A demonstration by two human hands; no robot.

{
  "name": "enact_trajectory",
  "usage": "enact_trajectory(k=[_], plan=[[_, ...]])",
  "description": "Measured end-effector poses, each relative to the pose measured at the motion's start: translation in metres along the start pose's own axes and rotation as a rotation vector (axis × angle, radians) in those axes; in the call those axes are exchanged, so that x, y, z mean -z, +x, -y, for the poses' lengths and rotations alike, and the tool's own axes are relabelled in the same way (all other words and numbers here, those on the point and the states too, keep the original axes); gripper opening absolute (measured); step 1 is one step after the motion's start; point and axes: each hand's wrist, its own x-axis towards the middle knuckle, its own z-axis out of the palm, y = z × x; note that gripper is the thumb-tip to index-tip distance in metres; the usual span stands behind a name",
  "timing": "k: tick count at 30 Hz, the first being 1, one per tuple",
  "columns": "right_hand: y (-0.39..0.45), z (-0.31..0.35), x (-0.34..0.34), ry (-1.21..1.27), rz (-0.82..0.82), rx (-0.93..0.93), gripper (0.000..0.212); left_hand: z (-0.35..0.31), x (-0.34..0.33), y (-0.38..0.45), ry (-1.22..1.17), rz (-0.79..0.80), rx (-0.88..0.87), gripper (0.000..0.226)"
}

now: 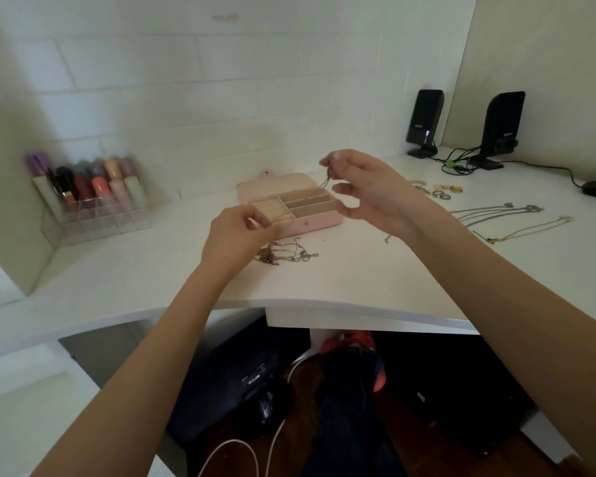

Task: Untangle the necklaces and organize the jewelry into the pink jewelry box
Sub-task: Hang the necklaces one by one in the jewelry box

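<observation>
Right hand point(365, 191) pinches a thin silver chain point(325, 182) above the open pink jewelry box point(319, 224), w/ left hand point(236, 232) pinching its lower end, chain slanting up-right.

The jewelry box point(308, 224) is pale pink outside, with cream and beige compartments inside. Just in front of it lies a silver-grey tangle of chains point(284, 253). Well to its right lie silver necklaces point(496, 212) and a gold one point(527, 229). To the box's left, a clear organizer point(97, 218) holds lipsticks point(90, 182) in purple, black, red, coral and pink. Behind it to the right stand black speakers point(424, 122). The desk point(358, 280) is white.
</observation>
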Motion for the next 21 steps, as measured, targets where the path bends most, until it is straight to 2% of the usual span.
enact_trajectory(k=[2,3,6,9,12,15,17,19,21], plan=[[0.001,0.004,0.002,0.063,-0.078,0.054,0.016,0.006,0.003,0.001,0.147,-0.013,0.007,0.015],[0.002,0.006,0.003,0.112,-0.109,0.085,0.017,0.009,0.004,0.002,0.115,-0.029,0.029,0.012],[0.002,0.009,0.004,0.149,-0.207,0.154,0.018,0.008,0.007,0.003,-0.261,-0.06,0.211,0.023],[0.004,0.01,0.006,0.195,-0.263,0.153,0.023,0.005,0.014,0.007,-0.572,0.028,0.375,0.04],[0.004,0.011,0.008,0.187,-0.276,0.122,0.025,0.007,0.018,0.009,-0.7,0.066,0.424,0.051],[0.004,0.01,0.011,0.156,-0.295,0.122,0.025,0.01,0.022,0.009,-0.633,0.011,0.434,0.061],[0.003,0.011,0.014,0.163,-0.274,0.124,0.025,0.012,0.023,0.01,-0.42,-0.03,0.383,0.057],[0.003,0.012,0.015,0.163,-0.221,0.108,0.024,0.015,0.021,0.011,-0.166,-0.066,0.253,0.037],[0.002,0.013,0.013,0.161,-0.165,0.072,0.022,0.016,0.019,0.009,-0.023,-0.031,0.126,0.014]])
